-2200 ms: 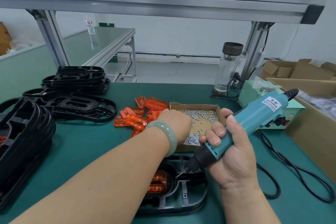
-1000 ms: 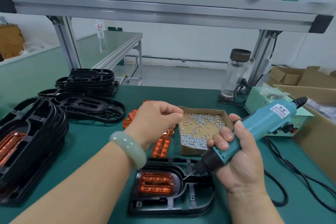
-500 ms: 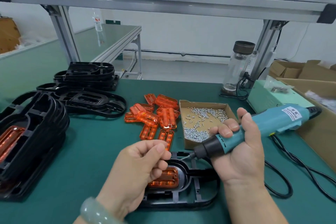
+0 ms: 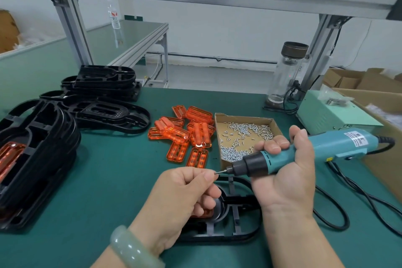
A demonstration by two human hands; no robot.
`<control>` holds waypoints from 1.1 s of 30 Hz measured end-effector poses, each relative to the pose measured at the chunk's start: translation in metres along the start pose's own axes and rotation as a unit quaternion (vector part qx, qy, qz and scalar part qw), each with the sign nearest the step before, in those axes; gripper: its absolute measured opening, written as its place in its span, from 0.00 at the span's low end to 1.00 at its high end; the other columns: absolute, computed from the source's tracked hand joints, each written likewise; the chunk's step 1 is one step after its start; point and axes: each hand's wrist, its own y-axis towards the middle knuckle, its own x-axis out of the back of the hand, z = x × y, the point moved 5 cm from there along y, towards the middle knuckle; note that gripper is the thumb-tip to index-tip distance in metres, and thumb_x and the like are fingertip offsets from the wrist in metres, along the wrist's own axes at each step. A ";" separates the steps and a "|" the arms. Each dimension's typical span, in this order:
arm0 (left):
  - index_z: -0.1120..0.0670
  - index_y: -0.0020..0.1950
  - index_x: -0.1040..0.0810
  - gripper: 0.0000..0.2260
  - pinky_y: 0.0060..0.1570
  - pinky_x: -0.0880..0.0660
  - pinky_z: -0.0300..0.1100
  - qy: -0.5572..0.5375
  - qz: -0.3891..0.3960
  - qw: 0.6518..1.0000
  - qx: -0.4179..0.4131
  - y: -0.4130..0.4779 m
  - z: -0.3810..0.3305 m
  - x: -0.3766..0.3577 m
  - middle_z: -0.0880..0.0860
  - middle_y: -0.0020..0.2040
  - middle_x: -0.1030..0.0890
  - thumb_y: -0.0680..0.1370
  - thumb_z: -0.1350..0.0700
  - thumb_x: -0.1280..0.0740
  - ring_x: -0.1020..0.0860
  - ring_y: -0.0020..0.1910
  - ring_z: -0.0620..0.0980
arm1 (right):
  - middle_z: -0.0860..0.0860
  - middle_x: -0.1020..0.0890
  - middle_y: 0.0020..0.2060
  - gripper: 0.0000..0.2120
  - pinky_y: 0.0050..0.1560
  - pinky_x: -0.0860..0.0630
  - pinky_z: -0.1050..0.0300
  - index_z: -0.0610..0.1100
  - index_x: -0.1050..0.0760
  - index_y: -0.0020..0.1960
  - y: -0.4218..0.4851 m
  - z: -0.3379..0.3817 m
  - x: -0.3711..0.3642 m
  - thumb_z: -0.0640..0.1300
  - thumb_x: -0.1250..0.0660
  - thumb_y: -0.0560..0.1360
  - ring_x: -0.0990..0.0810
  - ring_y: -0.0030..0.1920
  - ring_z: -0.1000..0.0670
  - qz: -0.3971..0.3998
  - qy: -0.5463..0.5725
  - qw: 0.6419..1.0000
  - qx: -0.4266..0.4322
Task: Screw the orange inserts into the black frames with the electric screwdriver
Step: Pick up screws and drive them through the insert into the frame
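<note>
Head view: what does each hand have? (Trainee)

The right hand [image 4: 287,180] is wrapped round the teal body of the electric screwdriver [image 4: 315,148], which lies nearly level, bit pointing left, cable trailing off to the right. The left hand [image 4: 185,193] is curled, thumb and forefinger pinched right at the bit's tip. What they pinch is hidden between the fingertips; I judge it to be a screw from the cardboard box [image 4: 243,119] just behind. (Lead)

And the work itself? (Trainee)

1 black frame [image 4: 236,220] lies flat on the bench [image 4: 113,180] under both hands, with an orange insert [image 4: 206,213] in its rounded part, mostly covered by the left hand. The loose orange inserts [image 4: 185,135] are heaped left of the box; the stacked frames [image 4: 106,113] sit at far left. (Lead)

How should the step go? (Trainee)

Seat the screw square on the bit before letting go; a crooked one will likely drop or cross-thread. Then tip the tool upright over the hole, keep the wrist in line with the bit, press straight down, and only then trigger. Use the freed left hand to steady the frame so it cannot twist on the bench. Both hands hover just above the frame, so the swing down is short. Which hole comes next I cannot tell. (Lead)
</note>
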 end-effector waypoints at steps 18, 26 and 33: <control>0.51 0.32 0.17 0.12 0.25 0.31 0.32 0.038 -0.019 0.999 -0.031 -0.001 -0.003 0.002 0.53 0.30 0.19 0.76 0.55 0.32 0.25 0.26 0.43 | 0.56 0.30 0.28 0.02 0.37 0.24 0.62 0.49 0.27 0.47 -0.003 -0.001 -0.002 0.47 0.36 0.77 0.31 0.25 0.57 0.024 -0.013 1.000 0.006; 0.53 0.34 0.17 0.10 0.24 0.32 0.31 0.071 -0.008 0.997 -0.040 0.000 -0.003 0.002 0.52 0.29 0.19 0.74 0.52 0.32 0.26 0.24 0.42 | 0.56 0.30 0.29 0.08 0.38 0.24 0.61 0.50 0.29 0.50 -0.005 -0.003 -0.005 0.48 0.34 0.71 0.31 0.25 0.57 0.055 -0.026 0.998 0.011; 0.43 0.39 0.16 0.01 0.30 0.30 0.26 0.190 -0.033 0.973 -0.125 -0.002 -0.020 0.017 0.44 0.33 0.17 0.70 0.48 0.28 0.24 0.27 0.36 | 0.56 0.30 0.28 0.08 0.37 0.24 0.61 0.50 0.28 0.49 -0.005 -0.003 -0.003 0.49 0.33 0.71 0.31 0.25 0.56 0.054 -0.031 0.998 0.007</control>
